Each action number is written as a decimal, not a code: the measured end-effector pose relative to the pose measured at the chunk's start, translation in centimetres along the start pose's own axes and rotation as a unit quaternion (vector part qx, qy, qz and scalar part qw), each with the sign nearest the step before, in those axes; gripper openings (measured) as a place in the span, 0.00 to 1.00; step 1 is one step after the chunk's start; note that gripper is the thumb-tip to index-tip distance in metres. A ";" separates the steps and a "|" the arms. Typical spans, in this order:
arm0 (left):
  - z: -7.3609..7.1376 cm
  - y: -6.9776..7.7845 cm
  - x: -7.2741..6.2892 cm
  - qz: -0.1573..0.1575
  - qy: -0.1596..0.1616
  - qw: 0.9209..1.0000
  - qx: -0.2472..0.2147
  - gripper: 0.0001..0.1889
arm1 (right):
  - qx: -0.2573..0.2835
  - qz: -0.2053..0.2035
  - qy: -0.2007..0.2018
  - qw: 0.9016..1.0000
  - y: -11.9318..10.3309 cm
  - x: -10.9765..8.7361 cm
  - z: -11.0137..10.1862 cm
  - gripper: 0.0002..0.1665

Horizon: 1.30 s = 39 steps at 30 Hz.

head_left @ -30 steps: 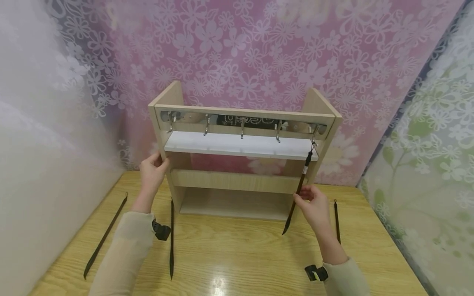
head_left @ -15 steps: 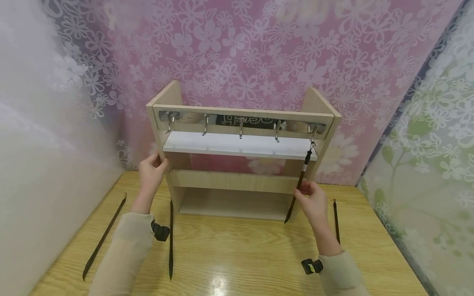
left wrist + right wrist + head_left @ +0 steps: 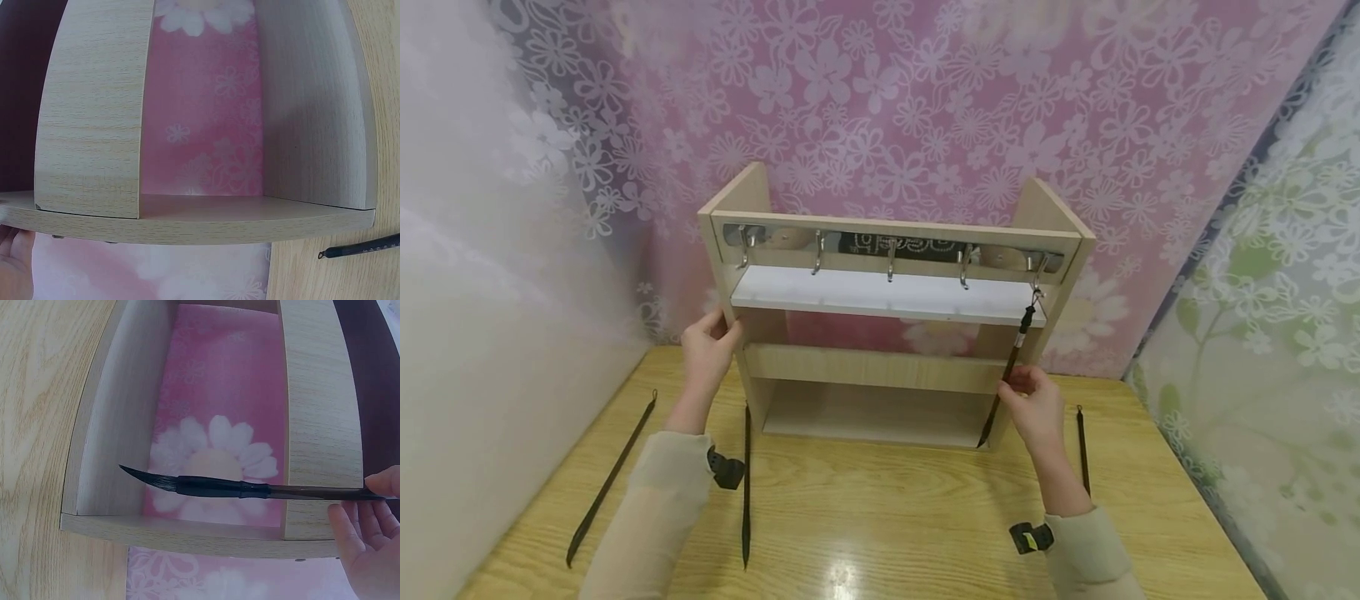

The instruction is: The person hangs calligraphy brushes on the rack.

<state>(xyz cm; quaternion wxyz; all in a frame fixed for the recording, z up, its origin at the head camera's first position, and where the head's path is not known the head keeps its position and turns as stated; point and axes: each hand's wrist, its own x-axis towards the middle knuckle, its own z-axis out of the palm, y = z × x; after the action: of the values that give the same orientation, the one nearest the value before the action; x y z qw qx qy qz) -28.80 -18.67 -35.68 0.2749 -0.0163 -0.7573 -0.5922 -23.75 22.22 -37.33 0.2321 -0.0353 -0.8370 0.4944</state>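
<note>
Right hand (image 3: 1033,408): thumb and fingertips pinch the handle of the held brush (image 3: 1011,362) below its middle.
Held brush: dark handle, black collar and black bristles, in front of the shelf unit (image 3: 880,367) at its right side; it slants, tip down near the unit's bottom front edge, cord loop up on the rightmost hook (image 3: 1039,271).
Left hand (image 3: 706,346): grips the unit's left side panel, thumb at the front edge; the other fingers are partly hidden.
Hook strip (image 3: 853,242): shiny metal with five hooks, along the unit's top front rail.
White board (image 3: 880,292): spans the unit just below the hooks.
Wrists: a black device (image 3: 726,469) on the left, another (image 3: 1032,539) on the right, with pale sleeves.
Table (image 3: 880,500): yellowish wood grain, a bright glare spot toward its front edge; the unit stands toward the back edge.
Left brush (image 3: 612,479): lies aslant near the table's left edge, loop toward the back left corner.
Second brush (image 3: 747,492): lies just beside the unit's front left corner.
Right brush (image 3: 1083,450): between the unit and the table's right edge, lower end hidden behind the right arm.
Room: pink floral backdrop (image 3: 887,108) behind, pale wall (image 3: 490,333) left, green-and-white floral panel (image 3: 1262,375) right.
Writing: the held brush's white label (image 3: 1019,340) is too small to read; pale, looping letter shapes on a dark patch in the strip are illegible.
</note>
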 end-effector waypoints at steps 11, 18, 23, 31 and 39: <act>0.2 0.0 0.1 0.012 0.010 1.000 0.007 0.17 | 0.003 0.002 -0.003 1.000 0.1 0.0 -0.1 0.10; 0.2 0.1 0.1 0.020 0.010 1.000 0.008 0.17 | 0.003 -0.004 0.000 1.000 0.1 0.0 0.0 0.10; 0.2 0.0 0.1 0.020 0.012 1.000 0.010 0.16 | 0.002 -0.006 0.000 1.000 0.2 0.0 0.0 0.10; 0.3 -0.2 0.1 0.018 0.012 1.000 0.010 0.16 | 0.008 -0.011 0.003 1.000 0.0 0.0 0.1 0.09; 0.3 -0.2 0.1 0.019 0.012 1.000 0.002 0.16 | 0.029 -0.015 -0.002 0.999 0.0 -0.1 0.3 0.10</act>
<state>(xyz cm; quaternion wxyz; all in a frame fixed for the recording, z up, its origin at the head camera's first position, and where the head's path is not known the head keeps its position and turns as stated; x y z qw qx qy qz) -29.06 -18.51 -35.87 0.2951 -0.0234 -0.7545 -0.5857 -23.73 21.97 -37.47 0.2389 -0.0150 -0.8233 0.5146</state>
